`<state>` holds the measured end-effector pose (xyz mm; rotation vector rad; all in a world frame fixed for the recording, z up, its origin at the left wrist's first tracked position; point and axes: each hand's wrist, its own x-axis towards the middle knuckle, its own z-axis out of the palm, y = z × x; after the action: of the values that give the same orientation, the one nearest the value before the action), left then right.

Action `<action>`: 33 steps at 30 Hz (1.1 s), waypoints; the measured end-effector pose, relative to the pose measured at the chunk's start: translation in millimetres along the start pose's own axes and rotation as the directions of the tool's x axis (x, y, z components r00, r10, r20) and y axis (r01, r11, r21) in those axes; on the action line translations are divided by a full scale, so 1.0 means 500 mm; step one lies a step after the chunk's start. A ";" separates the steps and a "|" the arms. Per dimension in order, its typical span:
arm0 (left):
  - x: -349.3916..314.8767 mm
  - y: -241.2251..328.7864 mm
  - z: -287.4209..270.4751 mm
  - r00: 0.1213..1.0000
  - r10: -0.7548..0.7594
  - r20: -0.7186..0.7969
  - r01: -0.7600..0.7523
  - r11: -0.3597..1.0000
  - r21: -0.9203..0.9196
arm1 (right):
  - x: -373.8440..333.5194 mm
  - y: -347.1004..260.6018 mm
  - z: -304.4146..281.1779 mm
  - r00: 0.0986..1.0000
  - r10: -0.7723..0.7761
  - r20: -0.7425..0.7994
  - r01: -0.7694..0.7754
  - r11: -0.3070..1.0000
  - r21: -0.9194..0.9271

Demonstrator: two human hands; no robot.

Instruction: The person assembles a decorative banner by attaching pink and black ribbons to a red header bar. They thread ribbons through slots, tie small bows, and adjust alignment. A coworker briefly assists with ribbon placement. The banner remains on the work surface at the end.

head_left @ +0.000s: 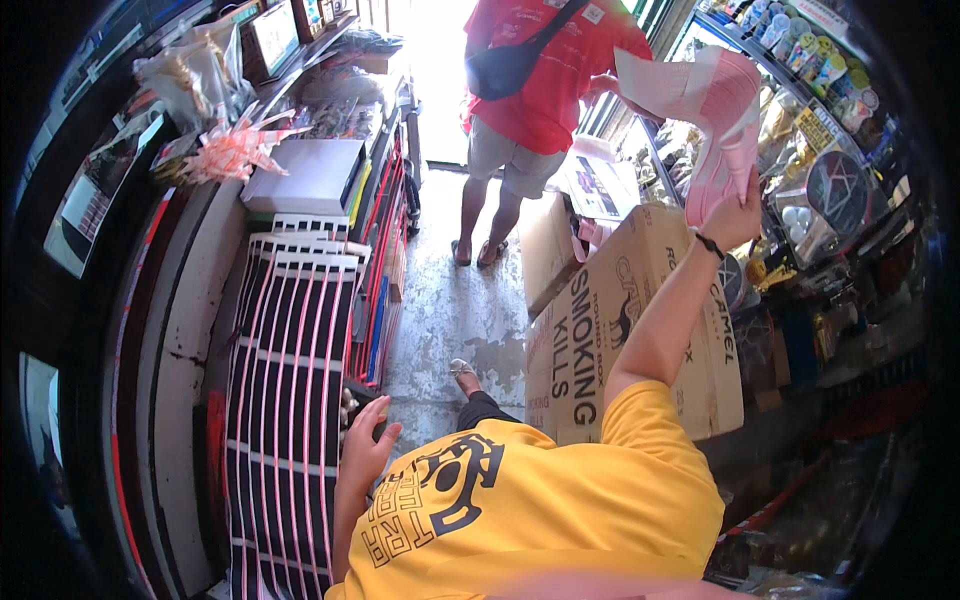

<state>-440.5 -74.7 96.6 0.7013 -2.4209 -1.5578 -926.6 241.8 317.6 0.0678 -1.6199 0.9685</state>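
Observation:
Raised at the right, my right hand (735, 215) grips a long bundle of pink and white strips (722, 120), which bends up and over toward the person in front. Its upper end lies near that person's hand; whether they touch it I cannot tell. My left hand (368, 440) hangs low at my left side with its fingers loosely apart and nothing in it. Beside it lie long black sheets with white and pink stripes (285, 385), draped down from the left shelf.
A person in a red shirt (545, 60) stands ahead on the worn floor (430, 290), facing away. Large cardboard boxes (640, 310) stand to my right, below crowded display shelves (800, 130). On the left are a white box (305, 172) and pink-and-white ribbon pieces (235, 148).

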 end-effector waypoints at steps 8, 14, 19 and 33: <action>0.233 0.068 0.063 0.978 -0.118 -0.171 0.125 0.992 0.030 | -0.072 0.303 0.469 0.998 -0.032 0.054 0.043 0.975 -0.218; 0.389 0.128 0.139 0.977 -0.139 -0.161 0.145 0.989 0.031 | -0.268 0.601 0.657 0.841 0.037 0.540 0.319 0.773 -0.549; 0.445 0.108 0.153 0.973 -0.180 -0.143 0.199 0.971 0.130 | -0.443 0.830 0.663 0.455 0.633 0.627 0.356 0.516 -0.779; 0.522 0.142 0.170 0.973 -0.195 -0.126 0.219 0.950 0.222 | -0.543 0.839 0.593 0.162 0.978 -0.130 -0.341 -0.068 -0.938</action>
<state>-722.4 -106.2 96.7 1.0846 -2.5473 -1.2736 -1297.8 213.3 -128.4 -1.7070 -2.7659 0.7765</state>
